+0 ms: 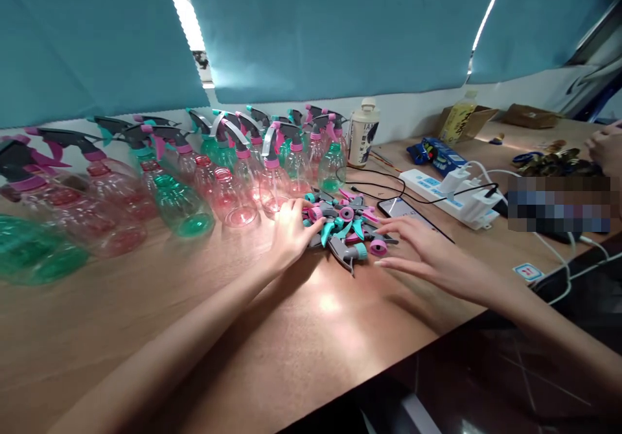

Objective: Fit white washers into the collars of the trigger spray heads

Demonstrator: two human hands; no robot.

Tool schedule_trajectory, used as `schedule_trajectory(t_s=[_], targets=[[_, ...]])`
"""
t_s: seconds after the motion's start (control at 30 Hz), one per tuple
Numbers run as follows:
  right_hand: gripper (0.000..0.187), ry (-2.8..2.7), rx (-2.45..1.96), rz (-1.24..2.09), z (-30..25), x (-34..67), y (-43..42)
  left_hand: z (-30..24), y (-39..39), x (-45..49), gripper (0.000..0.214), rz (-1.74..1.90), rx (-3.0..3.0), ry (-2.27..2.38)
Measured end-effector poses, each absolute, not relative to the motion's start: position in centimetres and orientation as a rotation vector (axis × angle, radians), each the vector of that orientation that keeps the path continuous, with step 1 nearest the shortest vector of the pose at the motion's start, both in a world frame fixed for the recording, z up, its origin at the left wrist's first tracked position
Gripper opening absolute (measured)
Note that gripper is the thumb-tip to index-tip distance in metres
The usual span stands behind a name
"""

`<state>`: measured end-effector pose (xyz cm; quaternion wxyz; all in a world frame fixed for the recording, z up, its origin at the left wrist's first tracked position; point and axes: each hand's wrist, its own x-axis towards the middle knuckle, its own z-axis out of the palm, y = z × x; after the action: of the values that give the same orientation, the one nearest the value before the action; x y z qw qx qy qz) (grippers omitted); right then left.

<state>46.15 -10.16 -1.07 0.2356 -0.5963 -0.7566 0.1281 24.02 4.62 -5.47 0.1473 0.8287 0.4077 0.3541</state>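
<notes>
A heap of grey spray-trigger heads with pink and teal collars lies on the wooden table. My left hand rests against the heap's left side, fingers curled over the heads. My right hand lies flat at the heap's right side, fingers stretched out and touching the nearest pieces. Behind the heap stands a row of clear pink and green plastic bottles, some with trigger heads fitted, some with open necks.
A phone lies just behind the heap with black cables. A white power strip with plugs sits to the right, a white cup behind. Another person's hand shows at far right. The table's front edge runs diagonally below my arms.
</notes>
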Motion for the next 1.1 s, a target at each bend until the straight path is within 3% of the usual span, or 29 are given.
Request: schedule_trajectory(t_s=[0.27, 0.67, 0.97, 1.1], targets=[[0.078, -2.102, -1.661, 0.089, -4.4, 44.6, -1.7, -5.9, 4.6, 22.5, 0.046, 0.879, 2.518, 1.182], [0.068, -2.339, -1.582, 0.207, -5.3, 42.7, -1.9, -7.3, 5.0, 22.3, 0.047, 0.797, 2.607, 1.141], [0.069, -2.187, -1.721, 0.123, -5.5, 44.3, -1.3, -6.5, 2.1, 20.3, 0.048, 0.707, 2.634, 1.195], [0.085, -2.279, -1.621, 0.095, -4.3, 41.9, -5.2, -5.9, 1.7, 19.8, 0.048, 0.700, 2.680, 1.169]])
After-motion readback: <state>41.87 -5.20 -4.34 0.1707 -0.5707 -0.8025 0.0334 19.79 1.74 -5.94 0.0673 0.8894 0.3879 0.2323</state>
